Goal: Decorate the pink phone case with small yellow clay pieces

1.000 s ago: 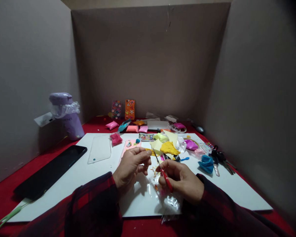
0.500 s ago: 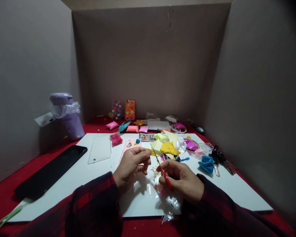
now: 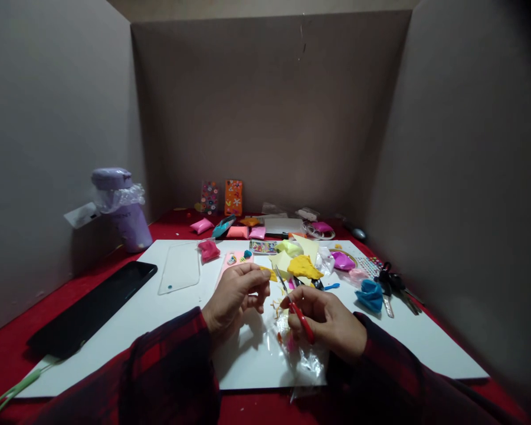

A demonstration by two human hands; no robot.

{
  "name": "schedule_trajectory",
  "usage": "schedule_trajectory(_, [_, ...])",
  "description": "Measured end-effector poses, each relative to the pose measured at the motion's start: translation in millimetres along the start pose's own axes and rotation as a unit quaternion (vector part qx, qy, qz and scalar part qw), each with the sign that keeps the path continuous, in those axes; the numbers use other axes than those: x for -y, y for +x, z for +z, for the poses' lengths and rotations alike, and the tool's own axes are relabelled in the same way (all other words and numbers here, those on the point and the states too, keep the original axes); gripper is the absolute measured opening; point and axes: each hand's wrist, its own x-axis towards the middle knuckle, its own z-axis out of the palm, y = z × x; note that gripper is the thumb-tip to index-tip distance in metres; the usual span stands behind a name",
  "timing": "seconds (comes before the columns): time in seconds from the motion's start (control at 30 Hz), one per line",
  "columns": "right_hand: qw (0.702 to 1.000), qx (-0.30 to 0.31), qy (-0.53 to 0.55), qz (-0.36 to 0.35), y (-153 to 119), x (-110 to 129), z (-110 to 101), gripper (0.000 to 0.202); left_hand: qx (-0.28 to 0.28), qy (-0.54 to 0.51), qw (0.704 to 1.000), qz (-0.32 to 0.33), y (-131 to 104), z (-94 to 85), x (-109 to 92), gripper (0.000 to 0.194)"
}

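Note:
Between thumb and forefinger, my left hand (image 3: 242, 292) pinches a thin yellow strip of what looks like clay (image 3: 269, 273). My right hand (image 3: 325, 319) grips small red-handled scissors (image 3: 301, 319), with the blades pointing up and slightly left at the strip's right end. Below the blades, thin yellow clay scraps (image 3: 276, 304) lie on the white board (image 3: 128, 330). A larger lump of yellow clay (image 3: 304, 267) rests just beyond the scissors. A pink phone case (image 3: 230, 260) with small clay figures is partly hidden behind my left hand.
At left lie a black phone (image 3: 97, 304) and a clear phone case (image 3: 180, 268). A purple bottle (image 3: 133, 218) stands behind them. Blue clay (image 3: 370, 295) and keys (image 3: 388, 304) are at right. Crumpled clear plastic (image 3: 307, 366) lies by the front edge.
The scissors' blades have come closer together and shifted slightly right, away from my left hand. My left hand has barely moved and still pinches the yellow strip.

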Motion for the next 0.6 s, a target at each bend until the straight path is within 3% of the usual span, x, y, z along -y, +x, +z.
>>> schedule_trajectory(0.23, [0.999, 0.042, -0.003, -0.013, -2.5, -0.7, -0.9, 0.032, 0.012, 0.008, 1.000, -0.002, 0.4, -0.7, -1.6, 0.015])
schedule_trajectory(0.6, [0.999, 0.032, -0.010, -0.007, -1.1, -0.8, -0.9, 0.033, 0.016, 0.021, 1.000, 0.007, -1.0, 1.3, -2.9, 0.016])
